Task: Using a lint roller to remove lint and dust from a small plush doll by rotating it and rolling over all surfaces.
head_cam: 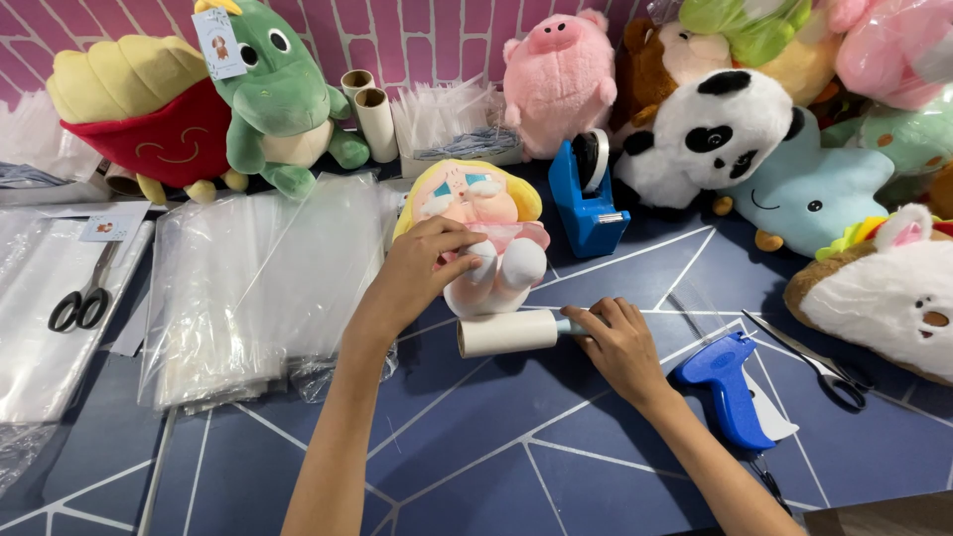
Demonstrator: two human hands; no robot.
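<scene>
Head view, person w/ two bare hands over a dark blue table. Left hand is gripping a blonde doll at its middle, fingers closed around the pink body; the doll is lying face up near table centre, white legs pointing toward the person. Right hand is holding the handle of a lint roller, fingers wrapped shut on it; the roller is lying sideways, just below the doll's feet, approx. touching them. A blue tape dispenser is standing just right of the doll. A blue tagging gun is lying right of the right hand, w/ scissors beside it. A stack of clear plastic bags is lying left of the left arm. Plush toys, incl. a green dinosaur and a panda, are lining the back.
</scene>
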